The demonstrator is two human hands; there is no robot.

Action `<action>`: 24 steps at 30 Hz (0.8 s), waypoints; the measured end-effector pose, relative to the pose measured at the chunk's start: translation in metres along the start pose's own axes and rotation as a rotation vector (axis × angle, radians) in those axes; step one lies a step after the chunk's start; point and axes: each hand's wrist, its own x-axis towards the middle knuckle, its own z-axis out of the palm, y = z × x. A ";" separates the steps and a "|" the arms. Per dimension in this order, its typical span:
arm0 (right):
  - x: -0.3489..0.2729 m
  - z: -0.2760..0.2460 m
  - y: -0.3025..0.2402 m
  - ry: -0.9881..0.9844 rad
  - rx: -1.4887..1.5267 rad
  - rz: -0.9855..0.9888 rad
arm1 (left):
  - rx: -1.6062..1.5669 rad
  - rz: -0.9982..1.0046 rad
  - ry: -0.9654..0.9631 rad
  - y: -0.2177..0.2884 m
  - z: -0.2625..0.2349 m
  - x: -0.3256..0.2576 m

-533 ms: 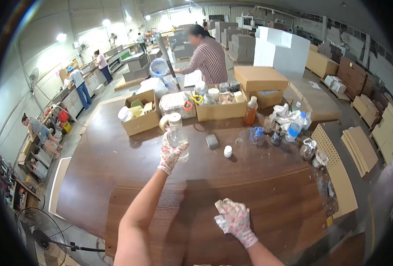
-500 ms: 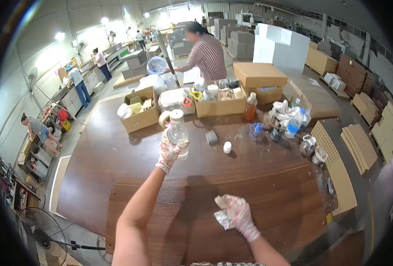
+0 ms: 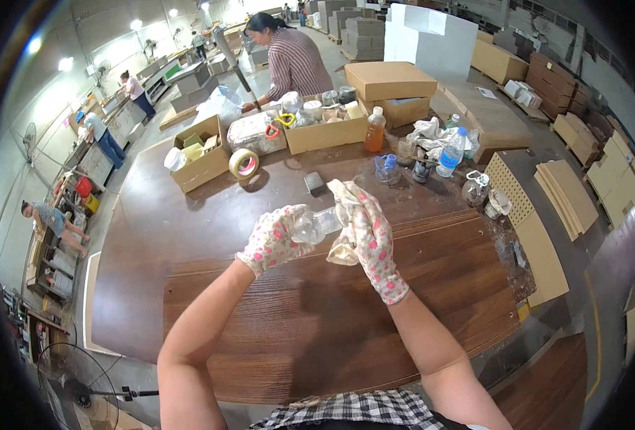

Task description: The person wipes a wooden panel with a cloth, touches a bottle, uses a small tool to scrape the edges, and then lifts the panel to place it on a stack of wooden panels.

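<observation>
My left hand (image 3: 278,236), in a white glove with a pink floral print, is wrapped round a clear bottle (image 3: 310,227). The bottle lies tilted on its side above the brown wooden tabletop (image 3: 260,308). At its right end my right hand (image 3: 371,233), gloved alike, grips a crumpled off-white cloth (image 3: 343,247). Cloth and fingers cover that end of the bottle, so I cannot see whether it is capped. Just beyond the hands lies a small grey block (image 3: 314,183).
Open cardboard boxes (image 3: 335,138), a tape roll (image 3: 244,165) and a bottle of orange liquid (image 3: 375,130) line the far side. A blue-labelled water bottle (image 3: 450,154) and jars stand at the right. Across the table a person in a striped shirt (image 3: 299,64) bends forward.
The bottle, upright in my left hand before, has come nearer and tipped sideways. My right hand has lifted the cloth from the tabletop to the bottle's end. The view has shifted.
</observation>
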 end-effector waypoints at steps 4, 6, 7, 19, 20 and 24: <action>-0.040 0.008 0.027 0.107 0.455 0.204 | 0.492 0.141 -0.181 0.018 -0.015 0.016; -0.048 0.010 0.033 0.187 0.495 0.267 | 0.643 0.136 -0.326 0.040 -0.025 0.036; -0.052 0.013 0.036 0.268 0.537 0.313 | 0.657 0.154 -0.343 0.040 -0.026 0.042; 0.038 0.031 0.040 -0.016 -0.276 -0.280 | -0.146 -0.125 0.142 -0.051 0.055 0.045; 0.038 0.029 0.046 0.013 -0.177 -0.107 | -0.267 -0.187 0.258 -0.055 0.064 0.043; 0.009 -0.005 0.054 -0.039 -0.323 -0.046 | -0.732 -0.385 0.525 -0.109 0.087 0.039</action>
